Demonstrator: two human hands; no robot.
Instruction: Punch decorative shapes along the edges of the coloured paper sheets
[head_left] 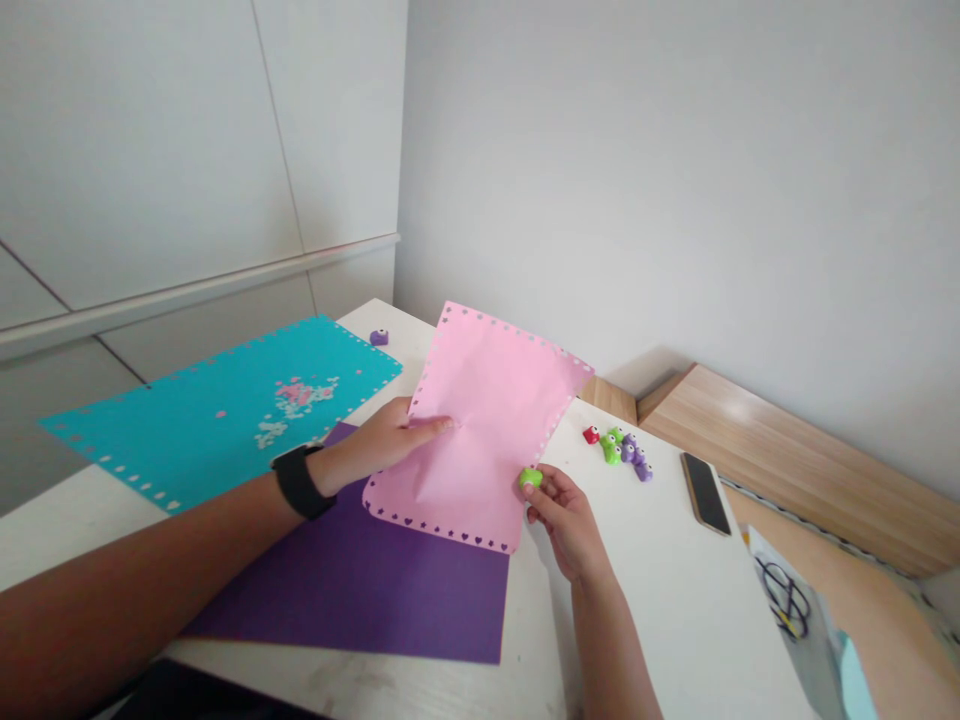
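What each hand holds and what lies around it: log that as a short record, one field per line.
Left hand: grips the pink sheet, thumb on top
Left wrist: black band
Right hand: holds a green punch at the pink sheet's edge
Pink sheet: small holes along its edges
Purple sheet: on the white table, partly hidden by the pink sheet
Blue sheet: at left, paper bits on it
Other punches: purple punch near the blue sheet; mixed-colour cluster at right
Phone: right of the cluster
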